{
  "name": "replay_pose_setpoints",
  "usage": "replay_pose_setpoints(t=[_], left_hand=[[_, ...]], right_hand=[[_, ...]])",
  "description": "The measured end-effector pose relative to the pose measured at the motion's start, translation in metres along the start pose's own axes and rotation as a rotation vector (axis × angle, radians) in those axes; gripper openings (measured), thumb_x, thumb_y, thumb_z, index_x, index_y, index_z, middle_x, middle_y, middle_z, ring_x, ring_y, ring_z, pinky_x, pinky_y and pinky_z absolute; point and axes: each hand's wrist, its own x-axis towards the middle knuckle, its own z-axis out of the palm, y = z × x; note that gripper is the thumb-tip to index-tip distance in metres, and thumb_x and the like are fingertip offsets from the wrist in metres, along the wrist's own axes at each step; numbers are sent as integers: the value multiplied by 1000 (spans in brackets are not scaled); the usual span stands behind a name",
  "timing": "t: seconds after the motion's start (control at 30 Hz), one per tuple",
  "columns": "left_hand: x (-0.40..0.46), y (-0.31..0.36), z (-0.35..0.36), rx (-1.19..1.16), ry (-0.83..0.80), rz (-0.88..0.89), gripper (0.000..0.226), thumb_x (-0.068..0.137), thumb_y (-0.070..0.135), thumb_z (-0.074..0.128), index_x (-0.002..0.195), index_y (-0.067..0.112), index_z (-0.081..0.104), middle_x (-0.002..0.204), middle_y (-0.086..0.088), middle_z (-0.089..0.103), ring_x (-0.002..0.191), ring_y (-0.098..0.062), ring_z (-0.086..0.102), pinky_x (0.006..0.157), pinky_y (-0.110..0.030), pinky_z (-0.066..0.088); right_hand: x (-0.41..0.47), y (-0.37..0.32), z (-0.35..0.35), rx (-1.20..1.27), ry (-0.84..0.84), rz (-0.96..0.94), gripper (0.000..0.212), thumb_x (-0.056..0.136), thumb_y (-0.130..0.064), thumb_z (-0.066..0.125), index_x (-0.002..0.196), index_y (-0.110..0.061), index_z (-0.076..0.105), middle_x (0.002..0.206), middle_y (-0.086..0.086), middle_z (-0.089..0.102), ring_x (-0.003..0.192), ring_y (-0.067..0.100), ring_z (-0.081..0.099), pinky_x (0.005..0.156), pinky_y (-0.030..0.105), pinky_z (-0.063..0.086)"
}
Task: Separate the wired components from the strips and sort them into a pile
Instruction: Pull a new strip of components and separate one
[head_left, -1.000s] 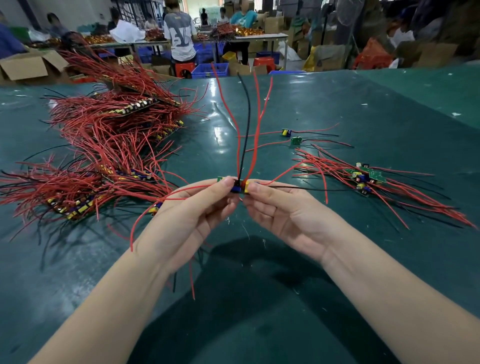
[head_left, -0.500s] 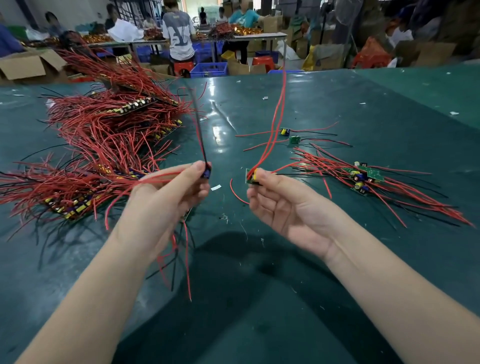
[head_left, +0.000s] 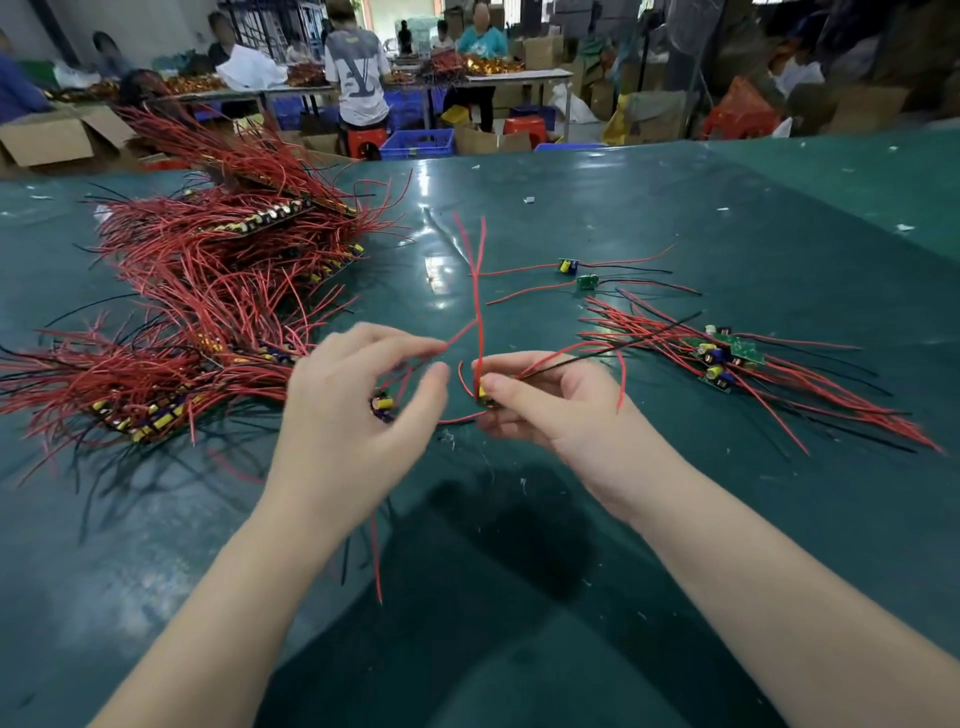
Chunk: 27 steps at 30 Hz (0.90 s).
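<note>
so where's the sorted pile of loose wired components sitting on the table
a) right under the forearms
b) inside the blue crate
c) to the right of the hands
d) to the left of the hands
c: the small pile of separated components, green boards with red and black leads, lies on the green table to the right of the right hand, while the big heap of uncut strips lies to the left.
</note>
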Motion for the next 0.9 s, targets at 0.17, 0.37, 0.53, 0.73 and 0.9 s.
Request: replay_pose_setpoints(t=[0.17,0.37,0.53,0.73,0.9], left_hand=[[-3,6,6,-9,12,1,15,79,35,67,89,27,76,91,11,68,90,-19,61,84,-51,44],[-4,10,7,-105,28,88,12,75,24,72,87,24,71,95,12,66,97,-19,60,88,-53,40],[-4,9,10,-131,64,176,10,80,26,63,77,16,62,82,8,62,84,-19,58,80,-53,42],[-7,8,14,-371,102,-29,8,83,17,67,90,14,64,83,9,66,82,-7,62,81,-26,47],[-6,9,15,-512,105,-126,5,84,9,70,89,10,73,84,6,73,82,-4,67,77,-13,47]], right_hand=[[-2,4,5,-32,35,-147,15,90,4,59,102,2,68,89,17,71,73,17,69,72,25,58],[-4,5,8,86,60,-209,16,90,7,58,99,2,69,82,8,74,75,15,71,69,23,57],[-6,5,10,192,86,-192,13,89,4,61,97,1,71,85,11,74,79,21,72,73,27,58],[-7,1,13,366,58,-113,16,82,-1,66,97,-2,72,92,16,74,85,26,72,75,28,57],[-9,0,18,420,77,-122,21,81,5,66,92,-9,75,91,16,74,88,26,71,77,29,57]])
